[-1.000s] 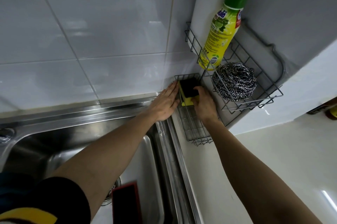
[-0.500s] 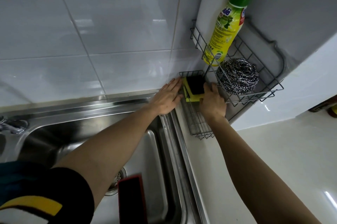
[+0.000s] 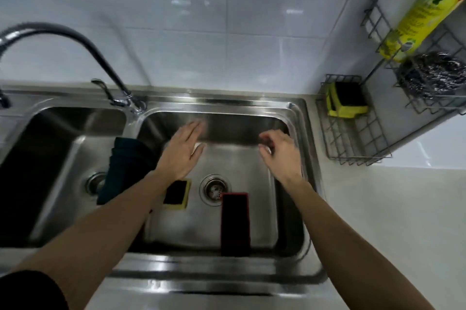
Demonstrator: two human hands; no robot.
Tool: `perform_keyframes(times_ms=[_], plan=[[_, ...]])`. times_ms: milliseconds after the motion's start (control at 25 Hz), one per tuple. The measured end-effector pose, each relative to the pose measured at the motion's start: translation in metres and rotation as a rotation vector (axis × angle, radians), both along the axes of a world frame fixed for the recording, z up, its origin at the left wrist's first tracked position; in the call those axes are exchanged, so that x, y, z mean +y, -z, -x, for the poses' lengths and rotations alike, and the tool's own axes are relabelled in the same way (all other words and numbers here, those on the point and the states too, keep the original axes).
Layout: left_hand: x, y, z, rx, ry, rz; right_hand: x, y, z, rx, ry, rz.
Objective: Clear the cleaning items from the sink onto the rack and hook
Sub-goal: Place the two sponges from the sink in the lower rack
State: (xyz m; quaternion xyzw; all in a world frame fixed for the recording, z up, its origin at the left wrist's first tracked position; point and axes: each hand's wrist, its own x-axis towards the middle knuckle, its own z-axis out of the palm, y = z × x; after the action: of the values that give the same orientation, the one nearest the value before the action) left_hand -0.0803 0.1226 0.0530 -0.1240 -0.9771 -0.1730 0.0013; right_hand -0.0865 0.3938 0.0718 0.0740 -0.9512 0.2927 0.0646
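Observation:
A yellow sponge with a black pad (image 3: 346, 99) leans at the back of the lower wire rack (image 3: 353, 143) right of the sink. Both of my hands hover empty over the right basin (image 3: 237, 224): my left hand (image 3: 184, 150) flat with fingers spread, my right hand (image 3: 280, 152) with fingers loosely curled. In the basin lie a second yellow-and-black sponge (image 3: 177, 193), partly under my left forearm, and a red-edged dark sponge (image 3: 235, 221) by the drain. A dark teal cloth (image 3: 126, 166) drapes over the divider between the basins.
The upper wire rack (image 3: 433, 105) on the right wall holds a yellow dish-soap bottle (image 3: 423, 14) and a steel scourer (image 3: 431, 73). A curved tap (image 3: 83, 44) rises behind the divider. White worktop (image 3: 390, 221) lies right of the sink. No hook is visible.
Both hands have let go of the yellow sponge, left it in the lower rack, and drawn back over the right basin. The view has swung left and down to the sink.

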Motion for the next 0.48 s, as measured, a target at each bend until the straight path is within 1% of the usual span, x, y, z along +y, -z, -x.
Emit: perform_keyframes(times_ms=[120,240,360,480], plan=[[-0.077,0.02,-0.041,-0.02,-0.145,0.146,-0.069,0.043,-0.016,-0.221,-0.047,0.107],[-0.123,0.035,-0.066,-0.064,-0.256,0.232,-0.126,0.087,-0.031,-0.481,0.042,0.193],[-0.14,0.048,-0.076,-0.095,-0.249,0.281,-0.173,0.132,-0.045,-0.736,0.124,0.179],[-0.139,0.056,-0.079,-0.079,-0.26,0.304,-0.206,0.162,-0.057,-0.892,0.209,0.256]])
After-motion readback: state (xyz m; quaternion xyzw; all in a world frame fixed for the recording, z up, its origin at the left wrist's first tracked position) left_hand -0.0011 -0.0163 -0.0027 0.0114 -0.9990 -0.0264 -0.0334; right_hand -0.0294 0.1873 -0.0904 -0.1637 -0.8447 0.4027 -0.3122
